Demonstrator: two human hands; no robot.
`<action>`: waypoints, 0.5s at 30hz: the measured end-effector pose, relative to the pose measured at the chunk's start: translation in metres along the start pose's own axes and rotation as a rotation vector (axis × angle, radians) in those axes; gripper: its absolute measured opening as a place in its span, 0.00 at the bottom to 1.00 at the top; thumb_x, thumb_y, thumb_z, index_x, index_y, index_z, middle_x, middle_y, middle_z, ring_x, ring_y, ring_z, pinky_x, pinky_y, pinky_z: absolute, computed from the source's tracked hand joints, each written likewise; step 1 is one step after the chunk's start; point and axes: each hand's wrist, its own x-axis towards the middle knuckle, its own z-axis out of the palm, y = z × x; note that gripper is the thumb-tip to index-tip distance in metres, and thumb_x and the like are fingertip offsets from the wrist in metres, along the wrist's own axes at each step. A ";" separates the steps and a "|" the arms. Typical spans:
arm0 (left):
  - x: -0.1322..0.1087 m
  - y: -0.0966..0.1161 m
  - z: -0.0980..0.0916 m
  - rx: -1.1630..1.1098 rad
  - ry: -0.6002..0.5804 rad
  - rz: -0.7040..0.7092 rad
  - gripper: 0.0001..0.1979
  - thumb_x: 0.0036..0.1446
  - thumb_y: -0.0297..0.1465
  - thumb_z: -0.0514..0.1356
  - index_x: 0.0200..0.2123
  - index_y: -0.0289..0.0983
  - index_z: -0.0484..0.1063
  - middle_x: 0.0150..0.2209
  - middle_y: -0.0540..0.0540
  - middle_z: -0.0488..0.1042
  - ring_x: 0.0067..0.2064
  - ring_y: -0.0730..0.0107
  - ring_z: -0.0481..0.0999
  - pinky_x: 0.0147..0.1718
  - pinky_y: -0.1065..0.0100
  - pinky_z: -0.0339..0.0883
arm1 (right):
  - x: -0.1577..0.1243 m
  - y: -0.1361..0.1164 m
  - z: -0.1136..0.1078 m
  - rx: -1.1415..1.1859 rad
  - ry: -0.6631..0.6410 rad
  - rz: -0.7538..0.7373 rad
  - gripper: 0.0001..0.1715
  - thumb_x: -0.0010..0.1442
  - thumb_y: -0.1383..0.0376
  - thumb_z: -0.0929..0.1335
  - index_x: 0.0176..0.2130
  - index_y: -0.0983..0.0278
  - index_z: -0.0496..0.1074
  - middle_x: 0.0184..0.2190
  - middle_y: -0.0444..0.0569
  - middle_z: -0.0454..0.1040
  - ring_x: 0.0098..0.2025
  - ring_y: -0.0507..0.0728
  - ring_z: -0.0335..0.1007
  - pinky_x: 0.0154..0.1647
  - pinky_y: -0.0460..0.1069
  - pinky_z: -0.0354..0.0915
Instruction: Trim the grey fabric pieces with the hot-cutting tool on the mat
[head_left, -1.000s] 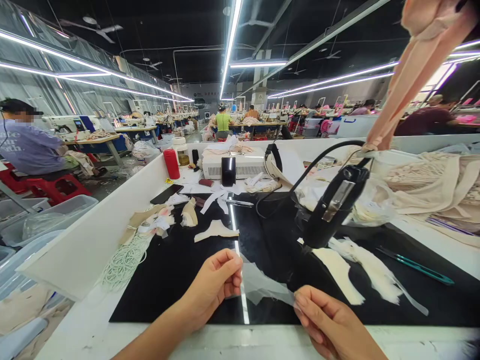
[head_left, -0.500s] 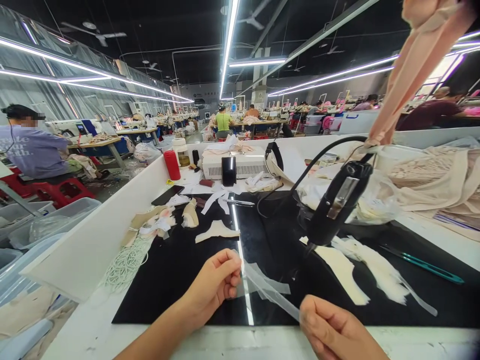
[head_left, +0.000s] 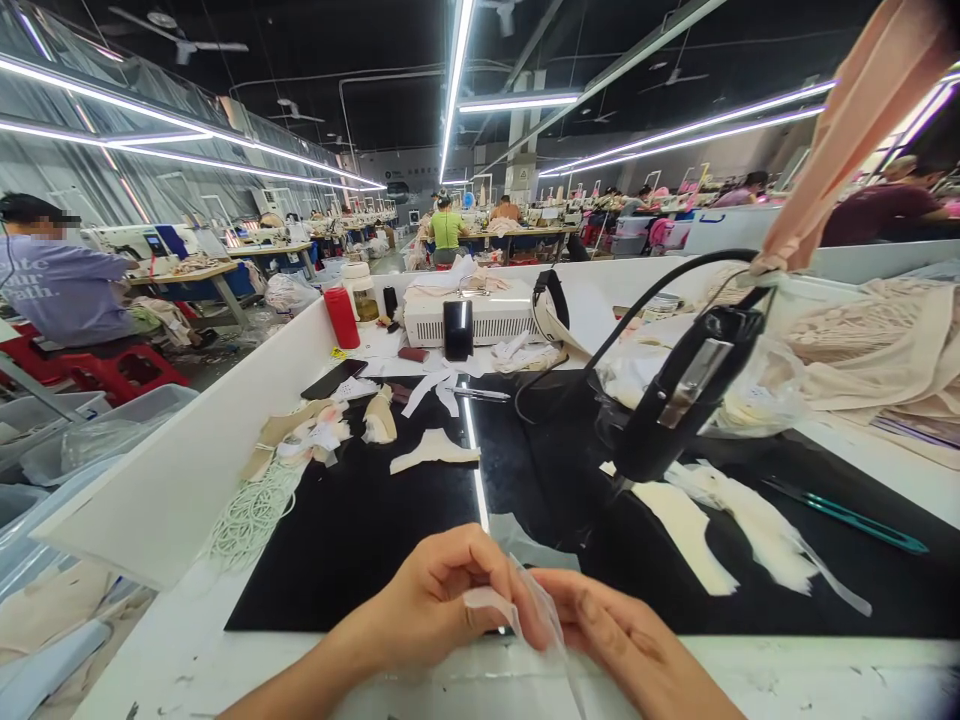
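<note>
My left hand (head_left: pixel 435 598) and my right hand (head_left: pixel 622 645) meet at the near edge of the black work surface (head_left: pixel 360 540). Both pinch a thin clear strip (head_left: pixel 536 610), folded between the fingertips. A black hand tool (head_left: pixel 686 395) hangs on a cable just above and to the right of my hands, over cream fabric pieces (head_left: pixel 690 535).
A green-handled tool (head_left: pixel 847 515) lies at the right. Cream cut pieces (head_left: pixel 435 452), white cord (head_left: pixel 251 515) and scraps lie at the left. A white box (head_left: pixel 480 325), red bottle (head_left: pixel 342 317) and phone (head_left: pixel 334 379) stand farther back. A seated person (head_left: pixel 56 285) works at the left.
My hands have come together near the table's front edge, gathering the clear strip that was stretched between them. The view has tilted slightly.
</note>
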 end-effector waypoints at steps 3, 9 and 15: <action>-0.003 0.002 -0.001 0.055 -0.020 -0.061 0.16 0.69 0.43 0.68 0.35 0.38 0.73 0.37 0.40 0.84 0.43 0.56 0.85 0.46 0.56 0.76 | 0.001 0.001 0.014 0.193 -0.135 0.119 0.36 0.52 0.33 0.77 0.36 0.63 0.82 0.30 0.48 0.78 0.35 0.58 0.74 0.41 0.51 0.70; 0.002 0.002 0.001 0.104 0.122 -0.137 0.24 0.67 0.53 0.65 0.35 0.36 0.76 0.37 0.40 0.82 0.41 0.58 0.84 0.44 0.59 0.77 | 0.003 -0.013 0.009 0.044 0.070 0.017 0.30 0.51 0.39 0.80 0.31 0.61 0.80 0.25 0.42 0.70 0.30 0.52 0.61 0.33 0.46 0.60; 0.014 -0.009 0.001 -0.018 0.324 -0.329 0.33 0.51 0.56 0.74 0.44 0.38 0.70 0.44 0.45 0.76 0.30 0.66 0.84 0.23 0.70 0.75 | 0.006 -0.023 0.001 -0.228 0.097 -0.067 0.28 0.54 0.38 0.77 0.34 0.59 0.83 0.24 0.43 0.69 0.29 0.54 0.62 0.33 0.49 0.62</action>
